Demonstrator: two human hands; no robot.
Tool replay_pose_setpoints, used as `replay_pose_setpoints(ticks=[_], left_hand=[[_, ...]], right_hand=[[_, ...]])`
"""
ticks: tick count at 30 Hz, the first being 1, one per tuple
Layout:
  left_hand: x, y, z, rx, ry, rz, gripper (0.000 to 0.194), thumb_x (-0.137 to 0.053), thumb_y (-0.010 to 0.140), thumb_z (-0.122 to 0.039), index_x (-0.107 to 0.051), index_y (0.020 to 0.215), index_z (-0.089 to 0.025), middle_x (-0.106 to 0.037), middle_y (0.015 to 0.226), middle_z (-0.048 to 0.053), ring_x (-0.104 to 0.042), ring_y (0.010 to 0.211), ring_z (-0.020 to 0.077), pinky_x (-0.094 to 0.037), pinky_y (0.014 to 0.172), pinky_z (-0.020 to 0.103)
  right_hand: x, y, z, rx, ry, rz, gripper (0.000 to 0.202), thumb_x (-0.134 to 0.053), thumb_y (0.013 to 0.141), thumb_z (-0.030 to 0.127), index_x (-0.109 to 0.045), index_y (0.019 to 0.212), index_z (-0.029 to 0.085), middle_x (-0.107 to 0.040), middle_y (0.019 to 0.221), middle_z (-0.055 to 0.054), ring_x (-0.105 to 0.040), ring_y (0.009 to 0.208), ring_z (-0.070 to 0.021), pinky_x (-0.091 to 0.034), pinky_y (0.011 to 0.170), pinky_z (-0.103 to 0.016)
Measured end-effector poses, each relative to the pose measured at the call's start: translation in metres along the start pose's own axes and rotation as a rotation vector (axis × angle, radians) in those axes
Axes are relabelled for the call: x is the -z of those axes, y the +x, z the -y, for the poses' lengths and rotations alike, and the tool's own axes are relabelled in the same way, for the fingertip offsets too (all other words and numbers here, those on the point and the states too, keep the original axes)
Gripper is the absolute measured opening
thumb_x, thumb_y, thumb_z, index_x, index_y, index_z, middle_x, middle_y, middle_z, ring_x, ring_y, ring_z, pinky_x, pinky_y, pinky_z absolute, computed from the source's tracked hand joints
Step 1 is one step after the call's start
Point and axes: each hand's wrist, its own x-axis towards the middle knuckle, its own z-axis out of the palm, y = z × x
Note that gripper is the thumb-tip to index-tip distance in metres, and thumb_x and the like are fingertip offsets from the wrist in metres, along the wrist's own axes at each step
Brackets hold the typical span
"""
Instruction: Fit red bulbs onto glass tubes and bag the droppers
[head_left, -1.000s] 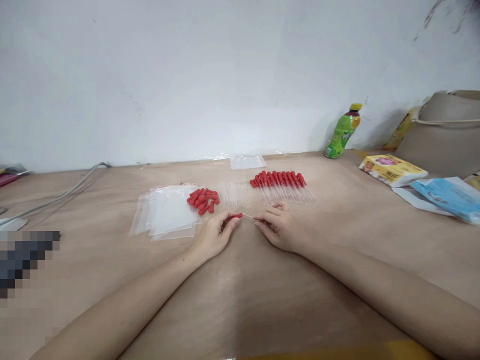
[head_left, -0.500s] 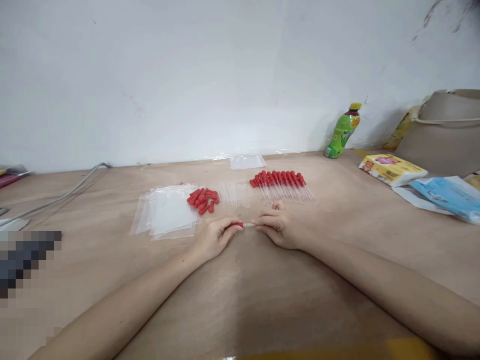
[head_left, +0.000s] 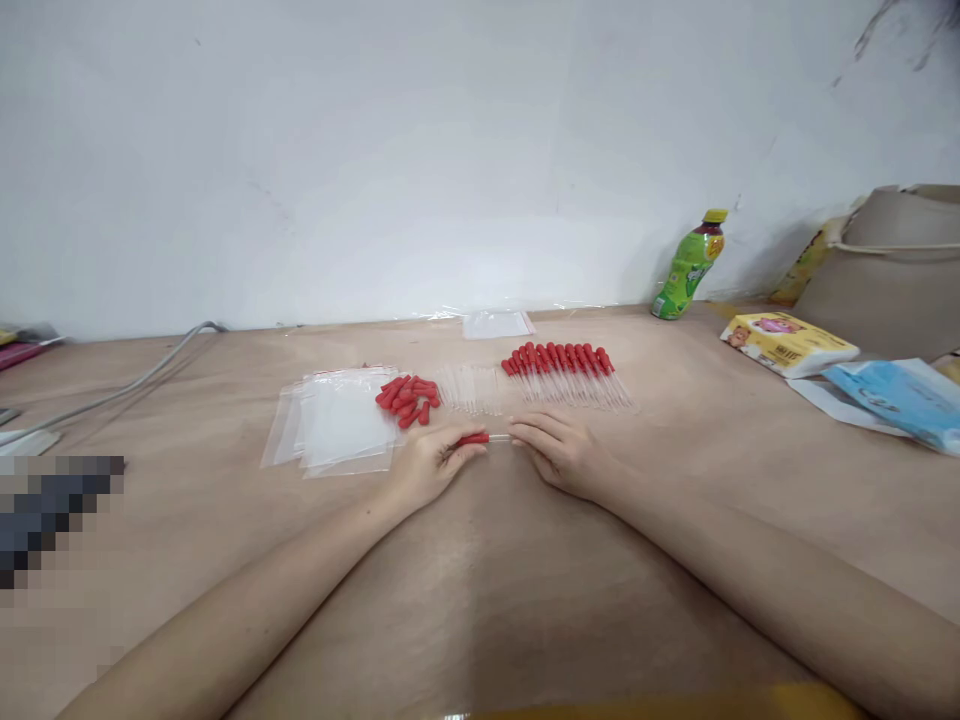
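A red rubber bulb point(head_left: 474, 439) and a slim clear tube point(head_left: 498, 438) lie end to end between the two hands, low over the front-middle of the brown-covered table point(head_left: 375, 620). Their shared long axis runs left to right, nearly level across the view. The bulb's mouth points right; the tube reaches from it toward the right hand, its far end hidden by the fingers. How deep the tube sits in the bulb cannot be told.

The left hand point(head_left: 431, 465) pinches the bulb between thumb and curled fingers, only its mouth end showing. The right hand point(head_left: 559, 450) has its fingers drawn together and bent over the tube, gripping it near the fingertips; the thumb is partly tucked beneath.

Just beyond the left hand lies a heap of loose red bulbs point(head_left: 405, 398), touching a fanned stack of clear zip bags point(head_left: 349, 420). Right of the heap are bare clear tubes point(head_left: 469, 390), then a row of red-topped droppers point(head_left: 559, 370), bulbs pointing away from the person. Farther right stand a green drink bottle point(head_left: 688, 268) and, lying flat, a yellow tissue pack point(head_left: 787, 343) and a blue packet point(head_left: 896, 395).
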Motion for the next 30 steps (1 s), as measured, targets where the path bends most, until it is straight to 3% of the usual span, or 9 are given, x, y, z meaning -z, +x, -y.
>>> replay_pose_setpoints(ticks=[3, 7, 13, 22, 30], left_hand=[[0.001, -0.001, 0.001, -0.14, 0.095, -0.052, 0.019, -0.055, 0.082, -0.025, -0.063, 0.098, -0.019, -0.068, 0.097, 0.004, -0.062, 0.093, 0.0173, -0.049, 0.083, 0.032], [0.003, 0.002, 0.003, -0.27, 0.197, -0.087, 0.017, -0.057, 0.081, -0.024, -0.063, 0.097, -0.021, -0.068, 0.097, 0.003, -0.057, 0.104, 0.021, -0.035, 0.098, 0.047], [0.001, 0.002, 0.004, -0.296, 0.109, -0.047, 0.015, -0.054, 0.082, -0.023, -0.062, 0.094, -0.019, -0.07, 0.087, 0.002, -0.066, 0.078, 0.0138, -0.045, 0.093, 0.041], [0.0, -0.001, 0.002, -0.261, 0.056, 0.04, 0.015, -0.053, 0.083, -0.023, -0.061, 0.095, -0.018, -0.07, 0.087, 0.001, -0.065, 0.08, 0.0129, -0.046, 0.093, 0.036], [-0.003, -0.002, -0.001, -0.239, 0.103, 0.026, 0.016, -0.053, 0.083, -0.026, -0.062, 0.093, -0.019, -0.069, 0.086, 0.003, -0.064, 0.084, 0.0157, -0.05, 0.084, 0.032]], right_hand=[[-0.002, -0.002, -0.005, 0.096, -0.012, -0.035, 0.024, -0.042, 0.084, 0.013, -0.058, 0.102, 0.017, -0.063, 0.105, -0.008, -0.052, 0.107, -0.0199, -0.042, 0.094, -0.044], [-0.003, -0.002, -0.007, 0.139, -0.015, -0.018, 0.027, -0.039, 0.085, 0.011, -0.058, 0.103, 0.016, -0.063, 0.105, -0.01, -0.053, 0.108, -0.0197, -0.042, 0.096, -0.046], [-0.003, -0.001, -0.005, 0.171, -0.026, -0.011, 0.026, -0.038, 0.084, 0.01, -0.059, 0.098, 0.014, -0.065, 0.1, -0.011, -0.056, 0.103, -0.0195, -0.044, 0.096, -0.043], [-0.007, -0.003, -0.001, 0.183, -0.018, 0.031, 0.024, -0.037, 0.084, 0.01, -0.057, 0.097, 0.014, -0.064, 0.098, -0.01, -0.058, 0.097, -0.0165, -0.045, 0.096, -0.039], [-0.006, 0.002, 0.005, 0.162, 0.038, 0.076, 0.022, -0.036, 0.085, 0.01, -0.056, 0.093, 0.015, -0.064, 0.093, -0.008, -0.058, 0.092, -0.0149, -0.044, 0.095, -0.036]])
